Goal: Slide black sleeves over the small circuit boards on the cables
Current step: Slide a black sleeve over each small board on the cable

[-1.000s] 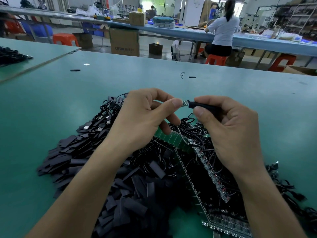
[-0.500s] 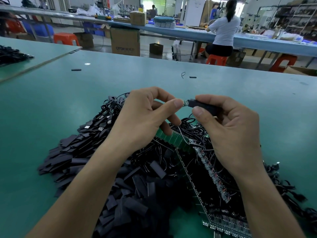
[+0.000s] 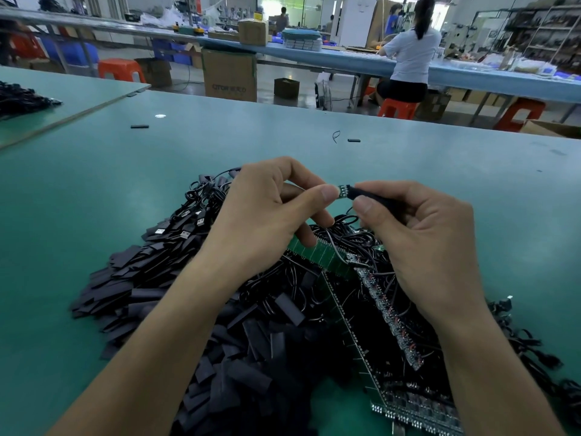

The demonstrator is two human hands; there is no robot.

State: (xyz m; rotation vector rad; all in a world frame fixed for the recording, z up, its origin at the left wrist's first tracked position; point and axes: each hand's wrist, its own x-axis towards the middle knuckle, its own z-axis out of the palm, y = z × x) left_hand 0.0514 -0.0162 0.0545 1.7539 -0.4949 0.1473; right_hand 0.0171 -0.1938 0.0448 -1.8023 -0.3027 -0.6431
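My left hand (image 3: 270,215) pinches the end of a small circuit board (image 3: 343,191) between thumb and fingers. My right hand (image 3: 421,243) grips a black sleeve (image 3: 369,196) between thumb and forefinger, and the sleeve covers most of the board, leaving only a short end showing. A thin black cable (image 3: 334,247) hangs from my hands down to the pile. Below lies a heap of loose black sleeves (image 3: 176,297) and black cables with USB plugs (image 3: 188,228).
Green panels of circuit boards (image 3: 393,309) lie among the cables on the green table (image 3: 94,190). Two stray sleeves (image 3: 353,140) and a wire scrap sit farther back. A person sits at another bench beyond the table edge, with boxes and orange stools nearby.
The hands have stayed almost in place. The sleeve sits slightly further over the board, with a little less of the board showing.
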